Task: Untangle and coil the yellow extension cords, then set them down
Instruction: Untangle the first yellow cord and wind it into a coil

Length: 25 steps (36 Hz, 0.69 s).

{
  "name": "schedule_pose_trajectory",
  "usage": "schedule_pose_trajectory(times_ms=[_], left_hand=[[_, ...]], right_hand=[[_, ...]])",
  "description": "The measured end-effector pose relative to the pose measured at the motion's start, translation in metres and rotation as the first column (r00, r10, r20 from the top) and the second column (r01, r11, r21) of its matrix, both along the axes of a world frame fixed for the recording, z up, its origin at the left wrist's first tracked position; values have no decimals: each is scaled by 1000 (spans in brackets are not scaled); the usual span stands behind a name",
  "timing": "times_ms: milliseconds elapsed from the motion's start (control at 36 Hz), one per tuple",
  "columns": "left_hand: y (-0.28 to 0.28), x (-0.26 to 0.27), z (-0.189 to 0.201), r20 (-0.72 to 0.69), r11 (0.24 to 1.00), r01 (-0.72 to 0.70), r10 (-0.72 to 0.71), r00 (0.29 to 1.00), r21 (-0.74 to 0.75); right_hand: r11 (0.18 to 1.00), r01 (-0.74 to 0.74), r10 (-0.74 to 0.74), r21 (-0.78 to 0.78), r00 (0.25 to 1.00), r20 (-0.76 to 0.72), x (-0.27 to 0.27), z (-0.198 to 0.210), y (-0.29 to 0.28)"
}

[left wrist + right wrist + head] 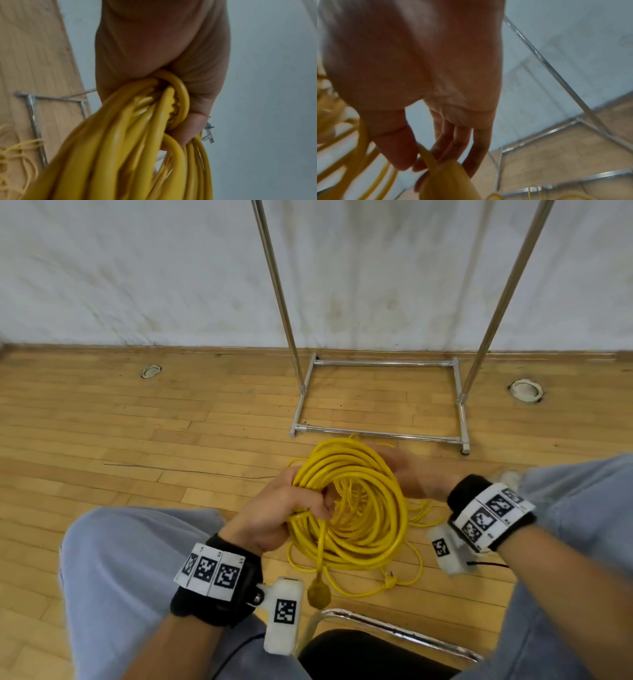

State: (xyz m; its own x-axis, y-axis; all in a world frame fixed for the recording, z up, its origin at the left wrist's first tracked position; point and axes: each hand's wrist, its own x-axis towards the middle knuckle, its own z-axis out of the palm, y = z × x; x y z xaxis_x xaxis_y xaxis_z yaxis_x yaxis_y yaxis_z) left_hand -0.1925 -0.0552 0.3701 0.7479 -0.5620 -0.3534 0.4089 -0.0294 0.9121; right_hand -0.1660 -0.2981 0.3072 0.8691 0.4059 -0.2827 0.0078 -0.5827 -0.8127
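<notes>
Floorboards (137,422) below stained wall (137,268)

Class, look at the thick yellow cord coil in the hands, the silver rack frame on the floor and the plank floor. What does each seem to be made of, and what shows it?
Thick yellow cord coil: probably rubbery plastic sheath, smooth and slightly glossy, bending freely.
Silver rack frame: metal tubing, seemingly chrome-plated; bright reflections.
Plank floor: apparently varnished wood strips; grain and seams show.
</notes>
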Motion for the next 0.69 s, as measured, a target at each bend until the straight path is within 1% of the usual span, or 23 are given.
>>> schedule_pose_trajectory(times_ms=[28, 56, 83, 111, 139, 222, 250, 306, 333, 361, 417, 472, 528, 583, 639, 694], left_hand=[[-1, -1, 0, -37, 1000, 0, -1, 999, -23], [-2, -2, 0, -65, 999, -2, -1, 998, -43], [-3, -2, 1, -84, 998, -6, 1, 996, -58], [-3, -2, 1, -96, 997, -9, 2, 995, -71], [-3, -1, 2, -106, 996, -11, 2, 994, -85], [2, 4, 2, -168, 994, -32, 13, 986, -107], [4, 6, 1, -197, 994, -47, 28, 980, -95], [7, 10, -2, -249, 995, -86, 70, 966, -51], [8, 12, -3, -278, 993, -115, 100, 955, -38], [9, 15, -3, -309, 988, -150, 132, 942, -35], [10, 19, -1, -361, 974, -219, 187, 913, -50], [12, 22, -1, -375, 964, -261, 222, 900, -54], [12, 24, -2, -343, 963, -269, 244, 907, -27], [11, 24, -5, -299, 957, -289, 277, 913, 5], [10, 24, -8, -262, 946, -324, 319, 911, 24], [8, 22, -10, -242, 939, -342, 340, 909, 34]], right_hand=[[999, -19, 18, 37, 1000, 5, -1, -6, 3], [996, -17, 21, 85, 999, -39, -4, -3, 6], [990, 15, -3, 142, 996, -86, -6, 3, 10], [978, 45, -11, 204, 986, -163, -7, 5, 14], [962, 77, -23, 262, 979, -204, -8, 3, 16], [879, 175, -9, 444, 936, -352, -11, 6, 21], [849, 218, -13, 480, 919, -395, -11, 5, 21], [766, 357, -73, 535, 875, -479, -8, 2, 19], [744, 390, -87, 543, 862, -500, -9, 3, 18], [740, 387, -73, 551, 860, -505, -10, 4, 18], [758, 329, -29, 564, 880, -475, -12, 11, 19], [783, 268, -22, 561, 914, -406, -14, 16, 19], [807, 249, -53, 536, 934, -354, -19, 25, 21], [850, 205, -80, 485, 961, -265, -23, 34, 23], [884, 149, -65, 443, 978, -200, -27, 40, 27], [907, 183, -120, 380, 976, -182, -28, 41, 30]])
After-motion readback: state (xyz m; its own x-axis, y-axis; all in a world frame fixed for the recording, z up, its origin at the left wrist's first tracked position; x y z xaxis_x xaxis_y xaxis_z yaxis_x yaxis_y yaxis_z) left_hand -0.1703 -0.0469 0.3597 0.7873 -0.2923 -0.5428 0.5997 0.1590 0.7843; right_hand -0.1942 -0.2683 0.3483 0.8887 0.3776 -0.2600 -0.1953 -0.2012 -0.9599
